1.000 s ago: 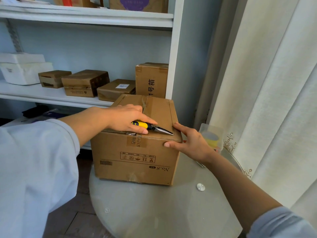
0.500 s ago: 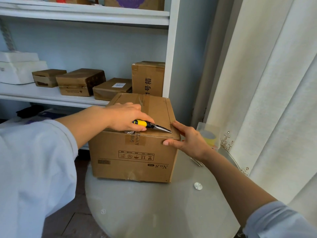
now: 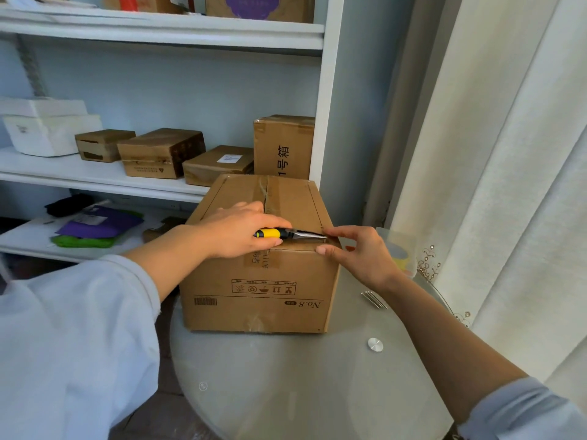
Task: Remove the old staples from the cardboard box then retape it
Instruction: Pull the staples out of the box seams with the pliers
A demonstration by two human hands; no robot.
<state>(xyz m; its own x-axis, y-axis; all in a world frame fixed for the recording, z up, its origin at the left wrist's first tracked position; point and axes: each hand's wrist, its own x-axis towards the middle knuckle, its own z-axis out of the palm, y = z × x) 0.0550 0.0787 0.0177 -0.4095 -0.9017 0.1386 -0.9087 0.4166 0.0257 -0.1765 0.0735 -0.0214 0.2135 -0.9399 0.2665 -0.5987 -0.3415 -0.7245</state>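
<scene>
A brown cardboard box [image 3: 260, 293] marked "No.8" stands on a round glass table [image 3: 301, 382]. My left hand [image 3: 241, 231] grips yellow-handled needle-nose pliers [image 3: 287, 234] lying across the box's near top edge, jaws pointing right toward the near right corner. My right hand [image 3: 355, 254] holds that corner, fingers on the top and thumb on the front face. The jaw tips sit just below my right index finger. Old tape runs along the top seam. A few pulled staples [image 3: 374, 299] lie on the glass right of the box.
A clear plastic container [image 3: 401, 249] with a yellowish tape roll inside sits behind my right hand near the cream curtain [image 3: 508, 173]. White shelves [image 3: 95, 177] behind hold several small cardboard boxes and a white foam box [image 3: 47, 130].
My hands keep their grip on the pliers and the box corner. The camera has shifted, showing more of the lower shelf and the staples on the glass.
</scene>
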